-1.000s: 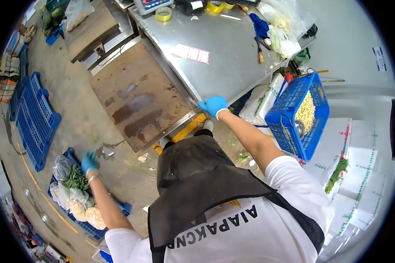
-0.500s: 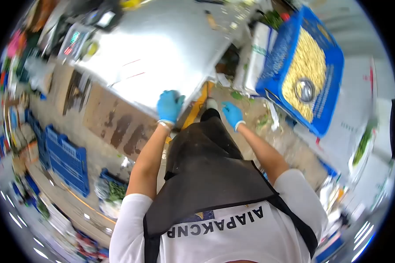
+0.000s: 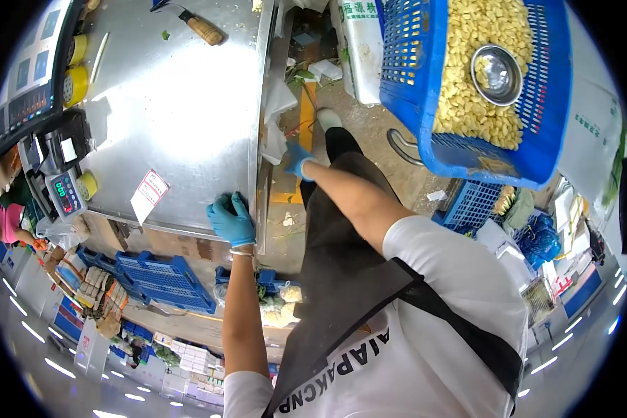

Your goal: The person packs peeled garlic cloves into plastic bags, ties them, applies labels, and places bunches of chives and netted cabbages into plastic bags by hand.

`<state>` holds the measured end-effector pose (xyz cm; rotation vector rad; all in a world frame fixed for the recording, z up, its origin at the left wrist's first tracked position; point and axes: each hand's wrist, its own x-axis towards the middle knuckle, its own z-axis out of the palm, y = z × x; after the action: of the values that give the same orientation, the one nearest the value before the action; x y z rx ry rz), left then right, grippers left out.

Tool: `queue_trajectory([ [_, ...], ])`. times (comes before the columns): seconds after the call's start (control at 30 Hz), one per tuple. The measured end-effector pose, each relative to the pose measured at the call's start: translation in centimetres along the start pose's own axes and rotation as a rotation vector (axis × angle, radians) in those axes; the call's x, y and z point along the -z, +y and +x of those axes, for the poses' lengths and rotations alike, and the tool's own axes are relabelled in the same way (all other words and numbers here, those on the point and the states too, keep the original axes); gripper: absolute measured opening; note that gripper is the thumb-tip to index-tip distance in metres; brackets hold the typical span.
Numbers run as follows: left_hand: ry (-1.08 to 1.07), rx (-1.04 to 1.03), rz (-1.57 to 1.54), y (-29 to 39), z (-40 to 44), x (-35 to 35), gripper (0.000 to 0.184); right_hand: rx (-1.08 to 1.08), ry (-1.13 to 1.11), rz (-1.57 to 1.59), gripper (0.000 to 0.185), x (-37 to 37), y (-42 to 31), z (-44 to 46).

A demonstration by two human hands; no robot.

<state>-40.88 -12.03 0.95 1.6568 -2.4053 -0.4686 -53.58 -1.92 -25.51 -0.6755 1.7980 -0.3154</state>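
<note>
My left hand (image 3: 231,219), in a blue glove, rests on the near right corner of the metal table (image 3: 188,132). Its thumb stands apart from the fingers and it holds nothing. My right hand (image 3: 298,161), also blue-gloved, is beside the table's right edge, close to hanging white plastic bags (image 3: 274,143). Blur and the angle hide its fingers, so I cannot make out whether it grips a bag. A red-edged label sheet (image 3: 150,194) lies on the tabletop, left of my left hand.
A blue crate (image 3: 435,150) of pale yellow pieces, probably peeled garlic cloves (image 3: 477,122), stands at right with a metal bowl (image 3: 497,75) in it. A wooden-handled knife (image 3: 203,29) lies on the table's far side. A digital scale (image 3: 65,193) is at left.
My view has turned rightward and come nearer the table. The right hand has swung left from beside my leg to the table's edge. My left hand stays on the table corner.
</note>
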Motion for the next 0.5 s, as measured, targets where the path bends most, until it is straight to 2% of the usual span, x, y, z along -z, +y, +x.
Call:
queue_trajectory([
  [0.03,-0.015,0.010,0.007,0.1,0.1,0.0,0.019,0.030,0.139,0.175,0.042,-1.7,-2.0,-1.1],
  [0.07,-0.011,0.000,0.022,-0.1,0.2,-0.3,0.019,0.007,0.273,0.339,0.032,-0.3,-4.4,-2.7],
  [0.17,-0.010,0.006,0.030,-0.3,-0.5,-0.1,0.018,-0.047,0.152,0.080,0.023,0.3,-3.8,-2.6],
  [0.2,-0.010,0.024,0.010,0.0,-0.4,0.0,0.017,0.036,0.153,-0.049,0.018,2.4,-3.5,-4.4],
  [0.23,-0.001,0.037,-0.016,0.2,-0.1,-0.1,0.017,0.196,0.166,-0.169,0.022,3.5,-1.9,-5.3],
  [0.27,-0.007,0.022,-0.003,0.2,0.0,0.0,0.018,0.298,0.013,-0.444,0.023,4.4,0.8,-5.6],
  [0.3,-0.011,0.008,0.008,0.1,0.0,0.1,0.018,0.357,-0.045,-0.471,0.027,6.2,4.0,-6.9],
  [0.33,-0.017,-0.004,0.020,0.0,-0.2,0.3,0.019,0.188,-0.116,-0.488,0.028,9.9,5.1,-9.4],
  [0.37,-0.029,0.014,0.043,-0.4,-0.3,0.1,0.020,0.185,-0.097,-0.572,0.024,10.6,9.3,-9.9],
  [0.4,-0.016,0.001,0.031,-0.4,0.0,0.1,0.021,0.005,-0.081,-0.529,0.025,10.9,13.2,-10.1],
  [0.5,-0.012,-0.028,0.039,-0.1,-0.7,0.6,0.023,0.250,0.149,-0.633,0.013,15.9,14.1,-17.4],
])
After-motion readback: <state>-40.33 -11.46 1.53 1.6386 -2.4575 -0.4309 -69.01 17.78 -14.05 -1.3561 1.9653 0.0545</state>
